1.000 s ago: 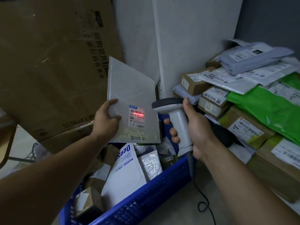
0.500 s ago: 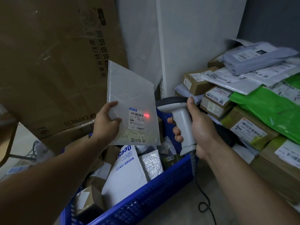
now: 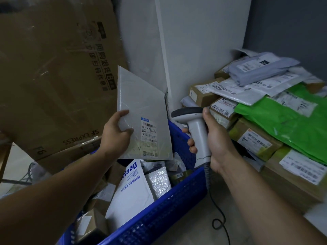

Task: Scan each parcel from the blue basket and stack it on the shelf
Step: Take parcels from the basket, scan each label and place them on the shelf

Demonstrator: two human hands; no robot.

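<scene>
Left grip [image 3: 115, 134] pinches one grey mailer [image 3: 141, 101] over one blue basket [image 3: 159, 209]; right grip [image 3: 218, 140] curls round one scanner [image 3: 195, 127].

A left hand [image 3: 115, 134] holds a flat grey mailer [image 3: 141, 101] upright above a blue basket [image 3: 159, 209] full of parcels, with its shipping label [image 3: 149, 129] facing the camera. Just beside it, a right hand [image 3: 218, 141] grips a white handheld barcode scanner [image 3: 195, 129] whose head points toward the mailer. Cardboard boxes [image 3: 254, 140] and a green bag [image 3: 292, 124] are piled at right.
</scene>
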